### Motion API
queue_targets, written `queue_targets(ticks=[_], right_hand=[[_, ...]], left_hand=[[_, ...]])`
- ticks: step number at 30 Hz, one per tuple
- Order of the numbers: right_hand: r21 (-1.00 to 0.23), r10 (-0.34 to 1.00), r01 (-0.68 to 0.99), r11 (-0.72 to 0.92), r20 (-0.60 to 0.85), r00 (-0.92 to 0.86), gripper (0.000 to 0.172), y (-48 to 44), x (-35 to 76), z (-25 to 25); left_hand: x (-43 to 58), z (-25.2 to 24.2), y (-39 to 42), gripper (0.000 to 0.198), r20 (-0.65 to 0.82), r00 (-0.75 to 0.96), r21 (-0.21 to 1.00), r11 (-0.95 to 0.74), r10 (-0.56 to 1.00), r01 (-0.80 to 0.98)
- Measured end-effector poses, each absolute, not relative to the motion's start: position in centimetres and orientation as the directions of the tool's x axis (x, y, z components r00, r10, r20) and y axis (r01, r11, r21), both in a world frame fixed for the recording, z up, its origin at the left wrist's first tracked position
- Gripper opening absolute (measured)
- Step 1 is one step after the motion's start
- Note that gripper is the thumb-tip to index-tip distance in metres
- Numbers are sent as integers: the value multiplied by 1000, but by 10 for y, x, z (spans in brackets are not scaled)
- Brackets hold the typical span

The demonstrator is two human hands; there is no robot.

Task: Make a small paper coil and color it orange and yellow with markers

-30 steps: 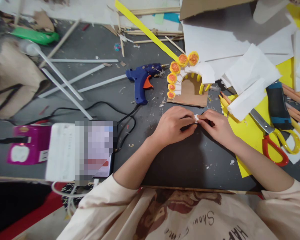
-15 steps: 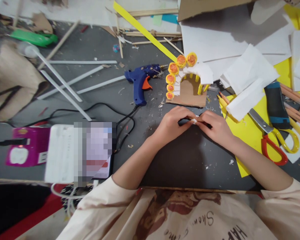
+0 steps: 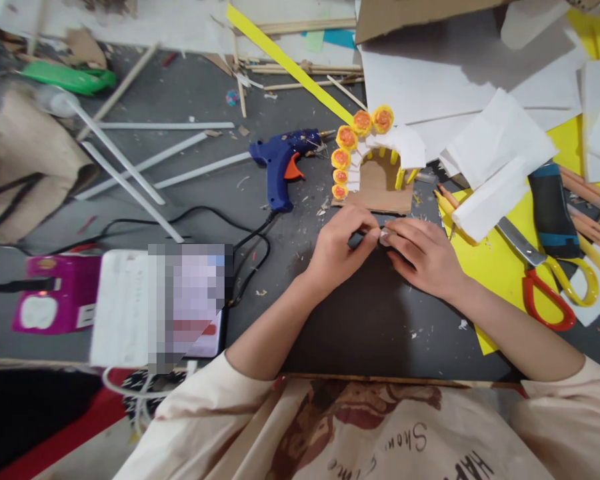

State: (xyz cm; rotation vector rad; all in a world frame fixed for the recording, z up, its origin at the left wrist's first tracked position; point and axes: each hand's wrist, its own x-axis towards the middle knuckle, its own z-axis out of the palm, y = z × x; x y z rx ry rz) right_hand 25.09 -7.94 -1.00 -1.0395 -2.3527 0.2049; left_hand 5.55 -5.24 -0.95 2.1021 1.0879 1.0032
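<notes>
A small white piece of what looks like paper (image 3: 384, 235) sits between my fingertips, mostly covered by them. My left hand (image 3: 343, 243) pinches it between thumb and index finger. From the other side my right hand (image 3: 425, 253) has its fingertips on the same piece, its fingers bent and its thumb lower down. Just beyond the hands stands a small craft model on a cardboard base (image 3: 385, 180). Its white arch (image 3: 403, 141) carries a curved row of orange and yellow paper flowers (image 3: 347, 137) and short yellow posts (image 3: 400, 177).
Left of the model lies a blue glue gun (image 3: 280, 167), its cord running left. A phone (image 3: 200, 300) and a purple box (image 3: 57, 293) are further left. Scissors (image 3: 547, 293) rest on yellow paper (image 3: 480, 280) at right. White sticks (image 3: 130, 173) and scraps lie about.
The right hand's fingers have straightened a little and its thumb has dropped away from the white piece. The left hand has shifted slightly left and up. The model has stayed put.
</notes>
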Motion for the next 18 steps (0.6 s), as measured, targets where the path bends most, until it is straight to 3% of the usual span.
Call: queue_targets(ticks=[2,7,18], right_hand=[[-304,675,611,731,455,-581,23,-79,250,-9],[-273,640,589,761,463,-613,19,-79,247,-11],[-269,646,593,759,431,-630,23,-80,250,-12]], left_hand=[[56,-10,-53,8,405,366,724,-539,838,431],[59,-10,-59,27,409,513,665,-632,754,398],[58,-6,-58,25,439,580,652,-687,686,319]])
